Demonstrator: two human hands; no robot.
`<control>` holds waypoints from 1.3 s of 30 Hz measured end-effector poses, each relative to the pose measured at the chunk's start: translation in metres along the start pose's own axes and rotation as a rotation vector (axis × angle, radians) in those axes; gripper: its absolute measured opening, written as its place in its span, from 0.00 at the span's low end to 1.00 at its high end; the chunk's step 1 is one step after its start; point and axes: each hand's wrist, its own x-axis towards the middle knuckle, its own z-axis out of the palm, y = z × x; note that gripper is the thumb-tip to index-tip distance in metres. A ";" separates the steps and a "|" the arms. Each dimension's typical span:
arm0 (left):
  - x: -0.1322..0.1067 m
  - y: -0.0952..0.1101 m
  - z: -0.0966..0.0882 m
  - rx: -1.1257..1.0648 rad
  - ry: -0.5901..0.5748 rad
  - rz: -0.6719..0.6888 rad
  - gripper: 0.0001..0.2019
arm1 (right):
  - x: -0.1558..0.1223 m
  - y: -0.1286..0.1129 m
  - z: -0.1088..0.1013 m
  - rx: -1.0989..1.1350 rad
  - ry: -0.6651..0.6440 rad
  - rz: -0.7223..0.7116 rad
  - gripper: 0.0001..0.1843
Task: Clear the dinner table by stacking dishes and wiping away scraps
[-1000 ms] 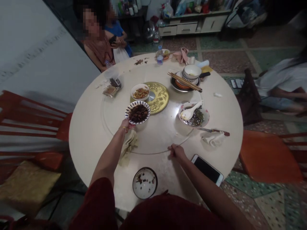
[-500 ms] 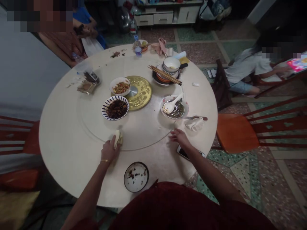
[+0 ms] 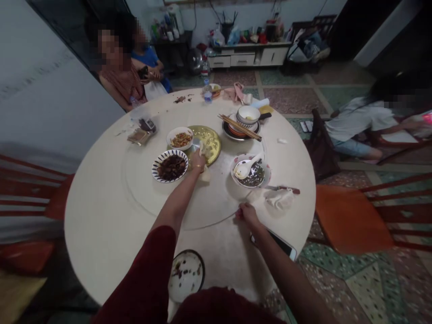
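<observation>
My left hand [image 3: 197,160] is closed on a pale yellowish cloth [image 3: 203,174], reaching over the gold centre plate [image 3: 213,143] of the turntable [image 3: 209,204]. Beside it are a striped dish of dark food [image 3: 169,166] and a white bowl of chopped food [image 3: 180,138]. My right hand [image 3: 249,215] rests low over the turntable's near rim, fingers curled; whatever they might hold is hidden. Just beyond it stands a bowl of dark soup [image 3: 251,173] with a white spoon [image 3: 243,170]. Under my right forearm lies a phone [image 3: 285,245].
A used bowl [image 3: 186,279] sits near my body, partly covered by my left sleeve. Stacked bowls with chopsticks [image 3: 248,116], a crumpled tissue [image 3: 280,199], a knife [image 3: 286,189] and a bottle [image 3: 207,92] are on the table [image 3: 101,216]. Several people sit around; chairs [image 3: 351,218] flank it.
My left hand has moved forward and right with the cloth, from the near rim to the centre plate. My right hand's fingers have curled in. The view has tilted up.
</observation>
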 end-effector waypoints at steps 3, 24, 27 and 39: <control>0.040 0.021 0.025 0.089 0.122 -0.074 0.27 | 0.004 0.003 0.000 -0.006 -0.002 -0.009 0.08; -0.144 -0.079 0.038 0.290 -0.628 0.983 0.22 | 0.001 0.006 0.001 -0.058 -0.042 0.077 0.08; -0.176 -0.086 0.023 0.253 -0.747 0.985 0.22 | -0.003 0.011 0.005 -0.051 -0.063 0.077 0.09; -0.143 -0.087 -0.077 -0.176 -0.540 0.367 0.25 | -0.016 0.020 0.008 -0.041 -0.125 0.072 0.10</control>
